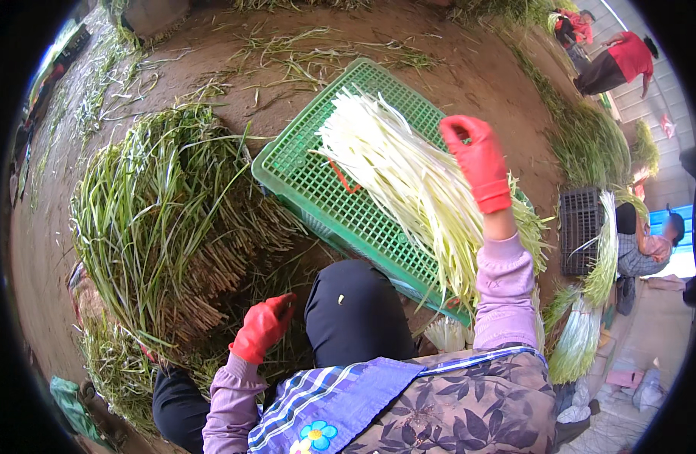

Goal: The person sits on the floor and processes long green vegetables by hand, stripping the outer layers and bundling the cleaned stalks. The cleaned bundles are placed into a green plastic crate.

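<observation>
My right hand (477, 162), in a red rubber glove, is over the right side of a large bundle of pale, chive-like stalks (405, 170). Its fingers curl round to the thumb, with a small gap inside the curl and nothing visible in it. The bundle lies on an upturned green plastic crate (302, 153), white ends towards the far side and yellow-green leaves nearer me. Under the bundle a red tie (344, 179) pokes out. My left hand (264, 328), also red-gloved, is low beside my knee, near a heap of untrimmed green stalks (155, 215); its fingertips are blurred.
Loose leaves (302, 54) litter the earthen floor. To the right stand a black crate (579, 230) and tied pale bundles (578, 340), with a seated person (646, 249) beside them. Further off, a person in red (623, 62) bends near more green heaps (589, 142).
</observation>
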The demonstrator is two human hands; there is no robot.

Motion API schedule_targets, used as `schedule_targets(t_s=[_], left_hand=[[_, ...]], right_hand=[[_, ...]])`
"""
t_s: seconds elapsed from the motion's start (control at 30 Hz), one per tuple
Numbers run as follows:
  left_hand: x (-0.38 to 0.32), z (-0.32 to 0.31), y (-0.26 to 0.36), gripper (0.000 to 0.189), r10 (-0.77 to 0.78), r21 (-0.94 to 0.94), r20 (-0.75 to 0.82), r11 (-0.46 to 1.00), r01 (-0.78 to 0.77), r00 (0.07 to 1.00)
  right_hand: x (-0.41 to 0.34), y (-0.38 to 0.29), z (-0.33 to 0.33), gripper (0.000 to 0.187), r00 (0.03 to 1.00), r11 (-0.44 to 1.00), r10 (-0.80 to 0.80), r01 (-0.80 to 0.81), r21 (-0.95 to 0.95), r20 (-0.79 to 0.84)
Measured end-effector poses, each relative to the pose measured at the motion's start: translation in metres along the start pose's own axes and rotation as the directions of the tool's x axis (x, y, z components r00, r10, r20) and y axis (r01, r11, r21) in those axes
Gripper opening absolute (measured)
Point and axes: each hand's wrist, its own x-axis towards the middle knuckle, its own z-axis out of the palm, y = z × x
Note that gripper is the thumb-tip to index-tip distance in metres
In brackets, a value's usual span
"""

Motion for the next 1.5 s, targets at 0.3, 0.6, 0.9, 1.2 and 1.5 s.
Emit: schedule_targets(t_s=[0.3,0.6,0.9,1.2,1.5], left_hand=[[0.006,0.022,-0.011,0.030,0.016,0.159,0.140,0.987,-0.038,0.990],[-0.001,0.018,0.000,0.028,0.034,0.150,0.063,0.988,-0.043,0.997],[-0.009,0.020,-0.005,0.033,0.070,0.149,0.066,0.986,-0.079,0.995],[0.005,-0.028,0.007,0.024,-0.148,0.301,-0.196,0.932,0.203,0.969],[0.120,-0.052,0.120,0.036,-0.047,-0.246,-0.261,0.969,-0.019,0.964]], right_hand=[[0.051,0.080,0.004,0.023,0.743,0.924,0.009,-0.262,0.279,0.669],[0.042,0.075,-0.003,0.013,0.803,0.912,0.060,-0.286,0.295,0.592],[0.023,-0.003,-0.034,0.013,0.999,0.976,-0.016,0.007,0.216,0.042],[-0.028,-0.080,-0.036,0.023,0.737,0.799,-0.557,0.350,0.489,0.382],[0.094,0.071,-0.012,0.026,0.975,0.991,0.057,-0.029,-0.132,0.216]])
